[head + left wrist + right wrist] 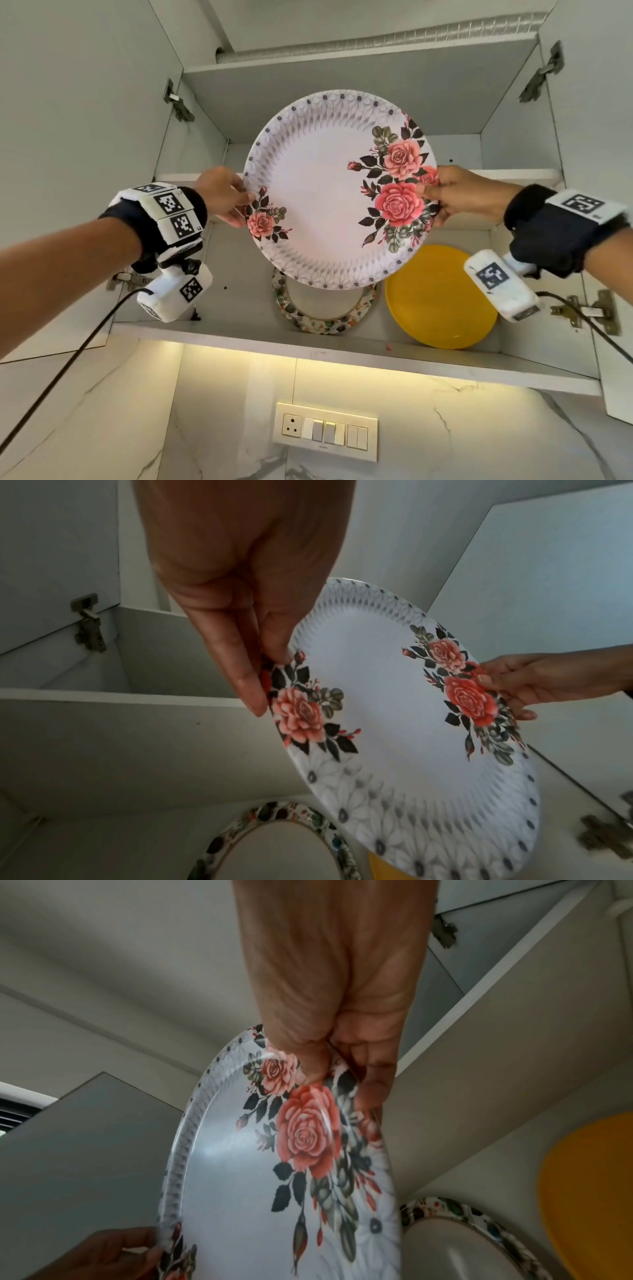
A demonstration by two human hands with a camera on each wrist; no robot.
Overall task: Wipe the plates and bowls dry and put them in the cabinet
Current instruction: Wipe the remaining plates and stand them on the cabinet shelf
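Rose plate [329,192]: pinched at opposite rims by left hand [222,195] and right hand [459,197], tilted to enter cabinet shelf [239,334].

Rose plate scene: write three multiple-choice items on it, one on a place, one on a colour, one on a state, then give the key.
1. Where does the yellow plate lie?
A. on the cabinet's lower shelf, right of the leaf-rimmed plate
B. on the upper shelf
C. in the person's left hand

2. What colour are the big flowers on the rose plate?
A. blue
B. pink to red
C. yellow

3. How is the rose plate held?
A. flat on the shelf, untouched
B. by one hand only
C. in the air, the left hand and right hand pinching opposite edges

Key: 1 A, the head view shows it lying beside the leaf-rimmed plate on the lower shelf. 2 B, the roses are pink and red in all three views. 3 C, each hand has thumb on the face and fingers behind the rim.
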